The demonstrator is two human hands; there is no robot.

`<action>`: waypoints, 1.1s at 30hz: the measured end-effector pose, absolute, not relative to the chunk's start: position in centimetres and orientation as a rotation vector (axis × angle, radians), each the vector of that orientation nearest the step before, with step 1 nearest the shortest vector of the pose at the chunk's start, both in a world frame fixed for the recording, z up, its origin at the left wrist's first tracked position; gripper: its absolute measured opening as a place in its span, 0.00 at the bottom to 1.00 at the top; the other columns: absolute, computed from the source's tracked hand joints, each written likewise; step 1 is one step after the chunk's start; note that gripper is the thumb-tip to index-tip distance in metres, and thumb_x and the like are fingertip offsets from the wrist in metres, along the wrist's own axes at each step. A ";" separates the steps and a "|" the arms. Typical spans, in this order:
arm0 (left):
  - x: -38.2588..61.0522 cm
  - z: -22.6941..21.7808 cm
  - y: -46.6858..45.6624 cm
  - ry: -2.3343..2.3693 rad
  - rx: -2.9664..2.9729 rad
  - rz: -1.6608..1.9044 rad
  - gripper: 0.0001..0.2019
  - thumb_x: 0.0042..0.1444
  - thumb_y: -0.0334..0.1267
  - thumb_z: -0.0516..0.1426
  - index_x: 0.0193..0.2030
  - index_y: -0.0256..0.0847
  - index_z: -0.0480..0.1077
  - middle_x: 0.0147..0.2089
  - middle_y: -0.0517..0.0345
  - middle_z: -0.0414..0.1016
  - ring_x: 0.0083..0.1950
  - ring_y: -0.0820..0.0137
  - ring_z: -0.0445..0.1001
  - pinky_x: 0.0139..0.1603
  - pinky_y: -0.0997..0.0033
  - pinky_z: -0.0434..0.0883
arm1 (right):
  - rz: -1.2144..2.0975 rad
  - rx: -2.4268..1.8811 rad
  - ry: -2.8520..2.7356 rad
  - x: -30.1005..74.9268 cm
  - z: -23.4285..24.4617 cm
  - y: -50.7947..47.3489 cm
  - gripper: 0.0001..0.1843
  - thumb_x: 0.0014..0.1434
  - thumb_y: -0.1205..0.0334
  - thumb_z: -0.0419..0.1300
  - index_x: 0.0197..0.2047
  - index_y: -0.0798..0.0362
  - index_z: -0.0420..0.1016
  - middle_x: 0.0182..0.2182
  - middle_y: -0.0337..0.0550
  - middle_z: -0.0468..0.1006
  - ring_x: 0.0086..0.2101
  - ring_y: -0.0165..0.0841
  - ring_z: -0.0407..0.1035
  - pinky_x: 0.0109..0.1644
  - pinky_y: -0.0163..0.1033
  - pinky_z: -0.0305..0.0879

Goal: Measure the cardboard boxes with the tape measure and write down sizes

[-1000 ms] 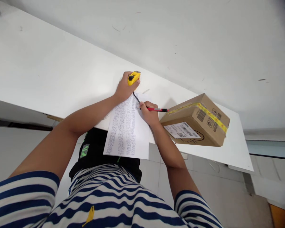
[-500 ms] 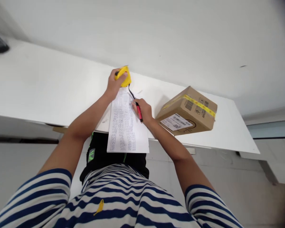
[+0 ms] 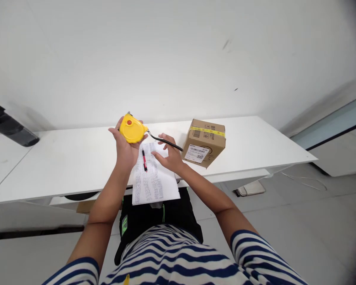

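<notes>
A yellow tape measure (image 3: 131,130) with a red button rests in my left hand (image 3: 127,152), its fingers behind the case and the thumb sticking out to the side. From the case a black wrist strap (image 3: 157,137) runs right, across the fingers of my right hand (image 3: 169,156). That hand hovers over the upper right of the written sheet (image 3: 158,186) with its fingers apart; whether it touches the strap firmly I cannot tell. On the sheet, left of my right hand, lies a red and black pen (image 3: 144,160).
A taped cardboard box (image 3: 206,144) with a white label stands on the white desk (image 3: 249,142), right of my right hand. At the far left is a dark cylindrical object (image 3: 13,126). The wall (image 3: 166,59) rises behind the desk, and the sheet overhangs its front edge.
My right hand has let go of the pen, which now lies on the sheet. My left hand has turned, showing the tape measure's face. The view has tilted up.
</notes>
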State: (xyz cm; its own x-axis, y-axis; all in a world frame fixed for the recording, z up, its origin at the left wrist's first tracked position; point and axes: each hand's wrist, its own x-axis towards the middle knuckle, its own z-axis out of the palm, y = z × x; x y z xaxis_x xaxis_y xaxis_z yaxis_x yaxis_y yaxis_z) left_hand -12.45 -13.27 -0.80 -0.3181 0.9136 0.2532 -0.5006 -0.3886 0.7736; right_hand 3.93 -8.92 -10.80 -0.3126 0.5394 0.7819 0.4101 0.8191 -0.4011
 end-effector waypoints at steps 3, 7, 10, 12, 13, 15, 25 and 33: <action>-7.6 0.3 -16.4 0.680 0.892 1.676 0.33 0.67 0.74 0.50 0.70 0.62 0.69 0.71 0.54 0.75 0.73 0.53 0.75 0.62 0.54 0.83 | 0.036 -0.592 -1.856 6.5 -8.8 -11.2 0.60 0.66 0.38 0.67 0.84 0.36 0.30 0.76 0.61 0.61 0.66 0.53 0.72 0.61 0.59 0.80; -3.7 0.0 -18.4 0.582 0.998 1.231 0.31 0.71 0.67 0.52 0.75 0.61 0.68 0.76 0.56 0.71 0.79 0.53 0.69 0.72 0.51 0.76 | -0.308 -0.612 -1.837 12.5 -7.2 -13.7 0.51 0.62 0.42 0.73 0.80 0.27 0.53 0.73 0.53 0.68 0.67 0.56 0.73 0.65 0.63 0.77; -3.2 -0.6 -17.1 0.563 1.134 0.934 0.30 0.69 0.64 0.58 0.73 0.59 0.71 0.80 0.55 0.67 0.81 0.53 0.65 0.77 0.52 0.70 | -0.300 -0.619 -1.846 17.1 -6.9 -15.6 0.42 0.59 0.43 0.76 0.73 0.34 0.70 0.68 0.54 0.77 0.60 0.53 0.79 0.58 0.57 0.81; -3.1 -1.0 -15.5 0.614 1.214 0.755 0.31 0.66 0.65 0.61 0.70 0.53 0.74 0.78 0.50 0.69 0.78 0.53 0.68 0.77 0.52 0.69 | -0.086 -0.687 -1.880 19.3 -6.6 -16.8 0.37 0.59 0.42 0.76 0.69 0.39 0.76 0.64 0.56 0.81 0.59 0.51 0.80 0.58 0.55 0.81; -2.9 -1.3 -14.7 0.630 1.236 0.662 0.33 0.64 0.66 0.62 0.68 0.49 0.76 0.76 0.46 0.72 0.75 0.52 0.72 0.75 0.51 0.70 | 0.067 -0.723 -1.884 20.0 -6.4 -17.4 0.34 0.60 0.41 0.75 0.66 0.40 0.78 0.63 0.55 0.82 0.60 0.49 0.80 0.58 0.54 0.81; -2.3 -1.7 -13.5 0.629 1.240 0.518 0.36 0.60 0.70 0.63 0.62 0.43 0.78 0.67 0.42 0.79 0.64 0.55 0.79 0.70 0.50 0.73 | 0.389 -0.749 -1.830 21.0 -6.0 -18.2 0.29 0.62 0.40 0.73 0.63 0.40 0.81 0.62 0.52 0.83 0.61 0.46 0.79 0.59 0.51 0.81; -1.5 1.0 -9.1 1.042 1.659 0.634 0.27 0.51 0.66 0.71 0.36 0.43 0.72 0.32 0.56 0.78 0.33 0.70 0.73 0.43 0.60 0.72 | 1.019 -0.887 -1.177 25.7 -3.4 -17.6 0.34 0.50 0.29 0.75 0.50 0.43 0.84 0.40 0.43 0.85 0.33 0.34 0.75 0.34 0.42 0.77; -1.8 3.1 1.9 1.393 1.605 0.589 0.18 0.59 0.53 0.64 0.29 0.43 0.70 0.27 0.57 0.70 0.31 0.67 0.70 0.39 0.61 0.68 | 0.901 -0.942 -0.687 31.5 -3.6 -9.3 0.27 0.46 0.37 0.73 0.41 0.46 0.77 0.34 0.39 0.78 0.26 0.28 0.63 0.23 0.35 0.55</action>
State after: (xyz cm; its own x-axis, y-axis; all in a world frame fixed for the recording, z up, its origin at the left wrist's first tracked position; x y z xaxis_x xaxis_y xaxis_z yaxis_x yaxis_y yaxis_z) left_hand -1.80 1.90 3.10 0.2509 0.9473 -0.1992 0.5173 0.0427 0.8548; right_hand 31.49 -9.34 -3.58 0.4661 0.8777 0.1110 -0.3395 0.2933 -0.8937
